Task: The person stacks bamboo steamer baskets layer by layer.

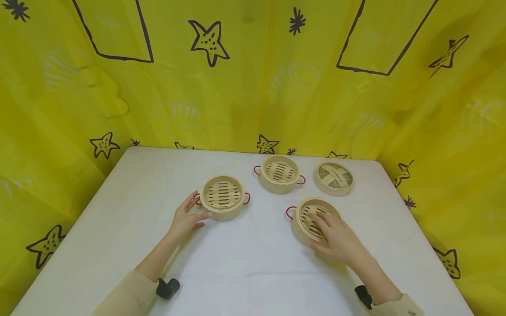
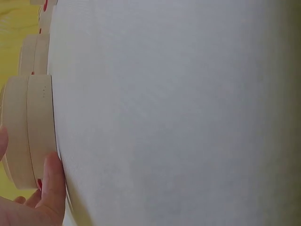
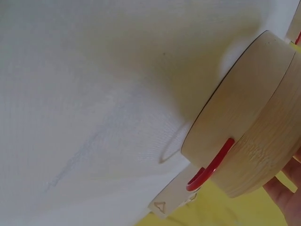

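Three round bamboo steamer baskets with slatted bottoms and red handles are in the head view. My left hand [image 1: 186, 218] is at the left side of the left steamer basket [image 1: 223, 216], fingers spread by its red handle and thumb at the wall. In the left wrist view, a fingertip [image 2: 54, 169] lies at the lower edge of that basket. My right hand [image 1: 337, 237] grips the near rim of the right steamer basket [image 1: 302, 230], fingers over the inside and thumb outside. The right wrist view shows this basket [image 3: 244, 103] tilted, with a shadow on the cloth.
Behind them stands another steamer basket [image 1: 278, 187]. A round bamboo lid [image 1: 334, 189] with crossed strips lies at the back right. White cloth [image 1: 245, 281] covers the table, and a yellow patterned curtain [image 1: 245, 87] hangs around its back and sides.
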`<action>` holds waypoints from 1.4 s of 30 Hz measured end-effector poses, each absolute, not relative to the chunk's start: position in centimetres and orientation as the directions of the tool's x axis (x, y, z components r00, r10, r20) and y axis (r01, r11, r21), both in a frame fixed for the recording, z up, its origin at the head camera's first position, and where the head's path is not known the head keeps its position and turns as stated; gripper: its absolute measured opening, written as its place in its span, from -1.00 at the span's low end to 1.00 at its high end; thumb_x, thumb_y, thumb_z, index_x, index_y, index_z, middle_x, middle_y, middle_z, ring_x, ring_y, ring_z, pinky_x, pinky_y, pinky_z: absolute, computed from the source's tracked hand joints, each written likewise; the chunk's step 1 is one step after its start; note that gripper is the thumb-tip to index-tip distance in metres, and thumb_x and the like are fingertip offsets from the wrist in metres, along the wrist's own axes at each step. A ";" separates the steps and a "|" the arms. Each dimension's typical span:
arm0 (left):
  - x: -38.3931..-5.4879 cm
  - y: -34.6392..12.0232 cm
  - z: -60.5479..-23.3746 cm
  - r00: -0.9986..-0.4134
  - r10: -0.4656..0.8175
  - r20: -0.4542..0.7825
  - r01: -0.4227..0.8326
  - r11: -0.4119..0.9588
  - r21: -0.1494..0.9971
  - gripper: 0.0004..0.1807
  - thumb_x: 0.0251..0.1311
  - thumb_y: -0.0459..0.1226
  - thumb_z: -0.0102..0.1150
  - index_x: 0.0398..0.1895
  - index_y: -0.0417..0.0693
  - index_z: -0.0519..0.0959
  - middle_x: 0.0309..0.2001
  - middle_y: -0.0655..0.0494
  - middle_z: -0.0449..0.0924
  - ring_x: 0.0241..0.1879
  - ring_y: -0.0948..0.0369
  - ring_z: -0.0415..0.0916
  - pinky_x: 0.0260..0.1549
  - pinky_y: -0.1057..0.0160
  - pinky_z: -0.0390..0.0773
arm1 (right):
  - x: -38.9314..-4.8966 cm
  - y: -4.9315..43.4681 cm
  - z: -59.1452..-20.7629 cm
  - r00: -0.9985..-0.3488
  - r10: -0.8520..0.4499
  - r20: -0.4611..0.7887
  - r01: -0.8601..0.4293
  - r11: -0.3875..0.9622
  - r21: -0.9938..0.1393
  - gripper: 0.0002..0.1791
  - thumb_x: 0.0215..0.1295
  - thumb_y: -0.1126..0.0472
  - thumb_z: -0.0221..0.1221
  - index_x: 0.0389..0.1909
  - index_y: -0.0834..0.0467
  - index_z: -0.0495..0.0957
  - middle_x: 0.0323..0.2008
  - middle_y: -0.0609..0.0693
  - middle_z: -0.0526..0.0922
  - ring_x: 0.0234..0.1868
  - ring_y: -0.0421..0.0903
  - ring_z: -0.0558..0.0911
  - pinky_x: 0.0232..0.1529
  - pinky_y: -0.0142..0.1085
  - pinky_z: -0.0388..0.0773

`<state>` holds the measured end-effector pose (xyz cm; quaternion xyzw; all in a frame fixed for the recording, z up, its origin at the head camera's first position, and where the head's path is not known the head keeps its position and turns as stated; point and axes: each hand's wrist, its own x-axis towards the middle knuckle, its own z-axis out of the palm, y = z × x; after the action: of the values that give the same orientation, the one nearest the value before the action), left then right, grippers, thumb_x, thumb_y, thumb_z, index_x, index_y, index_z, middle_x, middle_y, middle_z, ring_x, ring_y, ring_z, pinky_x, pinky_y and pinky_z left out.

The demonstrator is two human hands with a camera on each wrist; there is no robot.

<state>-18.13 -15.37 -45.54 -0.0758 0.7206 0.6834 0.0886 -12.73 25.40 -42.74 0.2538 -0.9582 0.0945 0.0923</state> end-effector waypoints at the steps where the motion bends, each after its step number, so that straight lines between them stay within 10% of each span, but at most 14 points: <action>1: -18.2 -15.3 -45.6 -0.973 0.012 -0.232 -0.231 0.063 0.971 -0.02 -0.02 -0.41 0.30 0.43 0.03 -0.06 0.39 -0.04 0.02 0.20 -0.01 0.23 -0.28 0.24 0.60 | -12.7 25.4 -42.9 -0.849 -0.475 0.231 -0.510 0.850 -0.128 -0.21 -0.08 -0.07 0.34 0.19 0.16 0.33 0.06 0.20 0.42 0.09 0.20 0.39 0.01 0.16 0.36; 11: -18.4 -15.1 -45.9 -0.976 -0.003 -0.217 -0.215 0.155 0.964 0.01 -0.09 -0.38 0.36 0.42 0.03 -0.02 0.37 0.00 0.05 -0.48 0.31 0.43 -0.40 0.32 0.60 | -12.8 25.5 -43.7 -0.793 -0.535 0.290 -0.575 0.816 -0.068 -0.35 -0.16 0.07 0.38 0.02 0.19 0.44 -0.15 0.05 0.45 -0.04 0.04 0.40 -0.05 0.02 0.39; 42: -18.4 -15.0 -45.5 -0.978 0.001 -0.209 -0.207 0.130 0.970 -0.03 -0.12 -0.43 0.37 0.39 -0.03 0.06 0.31 -0.06 0.08 -0.47 0.31 0.43 -0.38 0.27 0.61 | -12.2 24.7 -43.6 -0.783 -0.553 0.285 -0.578 0.816 -0.006 -0.60 -0.22 0.18 0.43 -0.33 0.09 0.49 -0.42 -0.08 0.46 -0.34 -0.09 0.50 -0.37 -0.18 0.45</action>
<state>-18.43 -14.98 -45.46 -0.0689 0.7474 0.6560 0.0792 -12.20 24.68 -43.61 0.2998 -0.9431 0.0462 0.1362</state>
